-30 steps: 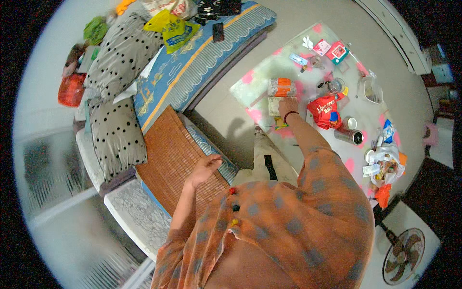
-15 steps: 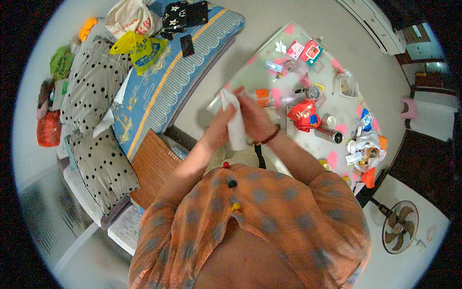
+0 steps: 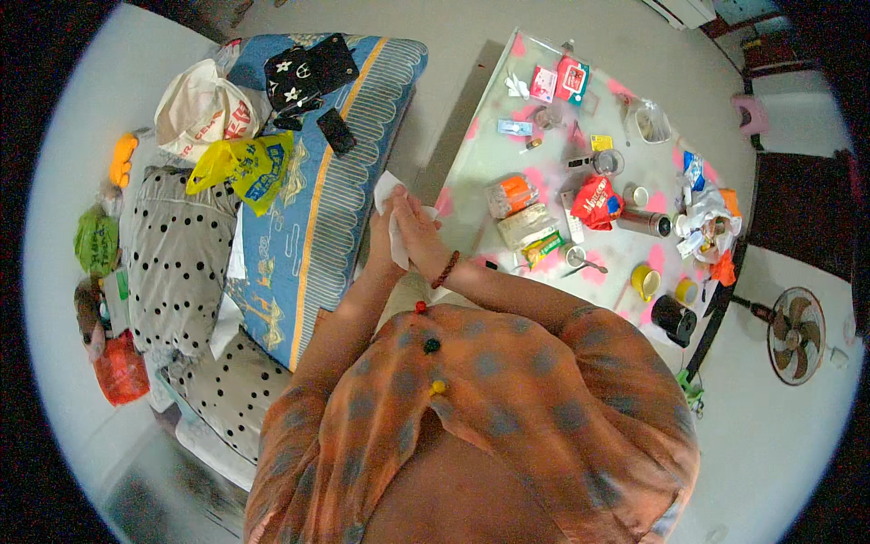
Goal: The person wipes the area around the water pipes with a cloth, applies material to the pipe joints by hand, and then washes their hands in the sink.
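Observation:
A white tissue (image 3: 388, 188) is wrapped between my two hands, in front of my body and over the gap between the sofa and the table. My left hand (image 3: 381, 238) closes on it from the left; its fingers are largely hidden behind my other hand. From the right, my right hand (image 3: 417, 231) presses against the tissue, its fingers folded together near the top. One end of the tissue sticks up above the fingers and another part shows between the palms. A dark red bead bracelet (image 3: 446, 269) circles my right wrist.
The patterned table (image 3: 471, 195) at right carries an orange tissue pack (image 3: 513, 194), a red bag (image 3: 597, 202), a steel flask (image 3: 645, 222), yellow cups (image 3: 645, 282) and a black canister (image 3: 673, 317). On the blue-covered sofa (image 3: 313, 245) lie a phone (image 3: 336, 132), bags and dotted cushions (image 3: 181, 263).
My hands have moved left and nearer each other, and the tissue is more crumpled between them. The view has turned, so the table and sofa appear shifted.

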A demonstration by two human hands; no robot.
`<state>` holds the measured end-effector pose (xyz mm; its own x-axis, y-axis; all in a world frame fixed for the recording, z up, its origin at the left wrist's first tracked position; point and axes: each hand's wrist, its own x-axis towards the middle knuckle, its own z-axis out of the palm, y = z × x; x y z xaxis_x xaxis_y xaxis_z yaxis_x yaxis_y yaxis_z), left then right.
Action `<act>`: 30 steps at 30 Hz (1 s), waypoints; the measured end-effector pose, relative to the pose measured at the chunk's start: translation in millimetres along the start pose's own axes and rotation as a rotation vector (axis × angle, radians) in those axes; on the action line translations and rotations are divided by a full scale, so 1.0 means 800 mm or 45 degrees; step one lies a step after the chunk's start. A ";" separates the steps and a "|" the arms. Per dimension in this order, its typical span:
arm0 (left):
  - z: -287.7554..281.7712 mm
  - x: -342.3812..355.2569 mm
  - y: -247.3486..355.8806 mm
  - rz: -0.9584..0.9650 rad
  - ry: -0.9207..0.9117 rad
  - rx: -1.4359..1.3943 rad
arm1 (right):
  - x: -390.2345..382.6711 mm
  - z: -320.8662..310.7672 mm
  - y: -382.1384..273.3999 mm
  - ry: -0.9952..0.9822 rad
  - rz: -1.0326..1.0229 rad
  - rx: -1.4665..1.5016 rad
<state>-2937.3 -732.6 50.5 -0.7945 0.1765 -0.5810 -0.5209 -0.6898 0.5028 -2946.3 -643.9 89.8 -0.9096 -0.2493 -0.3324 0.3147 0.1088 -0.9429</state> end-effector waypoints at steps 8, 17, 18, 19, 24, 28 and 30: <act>-0.107 0.059 0.076 0.177 -0.146 0.290 | 0.087 0.028 -0.011 -0.314 0.088 0.012; -0.200 0.100 0.107 -0.555 0.053 -1.126 | 0.364 -0.283 0.231 0.568 0.116 -1.320; -0.200 0.111 0.106 -0.736 0.070 -1.565 | 0.388 -0.338 0.273 0.610 0.165 -1.822; -0.207 0.103 0.096 -0.840 0.135 -2.038 | 0.408 -0.348 0.260 0.555 0.440 -1.689; -0.211 0.121 0.066 -1.092 0.228 -2.566 | 0.408 -0.358 0.236 0.645 0.303 -1.229; -0.155 0.149 0.090 -1.030 0.193 -2.504 | 0.340 -0.277 0.208 0.399 -0.347 -0.465; -0.124 0.160 0.114 -0.934 0.190 -2.402 | 0.294 -0.257 0.214 0.382 -0.098 -0.260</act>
<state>-3055.2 -842.6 -41.5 -0.5489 0.7277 -0.4113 0.3197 -0.2719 -0.9077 -3162.0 -485.9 -145.3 -0.9771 0.0255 -0.2111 0.2090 0.2977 -0.9315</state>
